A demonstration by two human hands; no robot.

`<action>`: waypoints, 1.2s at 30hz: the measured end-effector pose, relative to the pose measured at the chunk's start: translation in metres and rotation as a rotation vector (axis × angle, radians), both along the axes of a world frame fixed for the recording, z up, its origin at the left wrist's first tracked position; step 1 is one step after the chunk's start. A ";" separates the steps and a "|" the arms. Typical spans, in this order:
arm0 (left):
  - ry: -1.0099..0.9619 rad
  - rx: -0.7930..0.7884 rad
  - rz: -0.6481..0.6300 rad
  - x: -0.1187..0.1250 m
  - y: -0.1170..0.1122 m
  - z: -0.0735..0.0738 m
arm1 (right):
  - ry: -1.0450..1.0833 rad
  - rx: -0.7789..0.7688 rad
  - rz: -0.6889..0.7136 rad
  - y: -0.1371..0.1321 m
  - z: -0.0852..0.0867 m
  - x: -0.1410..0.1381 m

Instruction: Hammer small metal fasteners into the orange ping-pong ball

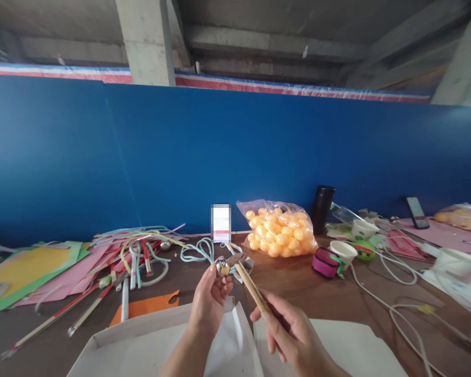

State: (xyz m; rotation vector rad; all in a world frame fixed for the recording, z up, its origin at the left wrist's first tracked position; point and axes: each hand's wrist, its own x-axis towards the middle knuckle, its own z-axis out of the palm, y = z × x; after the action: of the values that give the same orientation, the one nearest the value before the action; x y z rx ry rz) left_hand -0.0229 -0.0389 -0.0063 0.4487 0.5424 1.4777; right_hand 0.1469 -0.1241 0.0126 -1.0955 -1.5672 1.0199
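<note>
My left hand (pixel 210 301) is closed, pinching a small shiny metal ball (pixel 222 267) between thumb and fingers. It looks like a round bell, but its exact kind is unclear. In my right hand (pixel 288 327) is a hammer (pixel 253 289), gripped by its light wooden handle. The dark head of the hammer points up and left, close beside the metal ball; whether they touch, I cannot tell. Both hands are raised above white card sheets (pixel 141 335). A similar shiny ball (pixel 165 245) lies farther left on the table.
Behind the hands, a clear bag of orange balls (pixel 278 233) leans near a blue partition (pixel 220 146). Tubes, sticks and coloured paper (pixel 35 267) crowd the left. A black bottle (pixel 324 209), paper cup (pixel 343 251), magenta pouch (pixel 325 263) and white cables (pixel 392 314) occupy the right.
</note>
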 end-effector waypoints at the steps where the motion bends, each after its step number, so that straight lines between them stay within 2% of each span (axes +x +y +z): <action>1: 0.001 -0.003 -0.002 0.000 0.000 0.000 | 0.001 0.002 0.002 0.000 -0.001 0.000; 7: 0.005 -0.014 0.009 0.001 0.000 -0.002 | 0.001 0.006 0.003 0.002 -0.005 0.001; 36: -0.007 0.033 0.014 -0.001 0.000 -0.001 | -0.027 0.008 0.016 0.002 -0.002 0.001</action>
State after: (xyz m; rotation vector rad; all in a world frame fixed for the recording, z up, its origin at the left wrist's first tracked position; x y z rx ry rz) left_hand -0.0235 -0.0392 -0.0069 0.4655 0.5171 1.5032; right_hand 0.1477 -0.1226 0.0111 -1.0969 -1.6034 1.0123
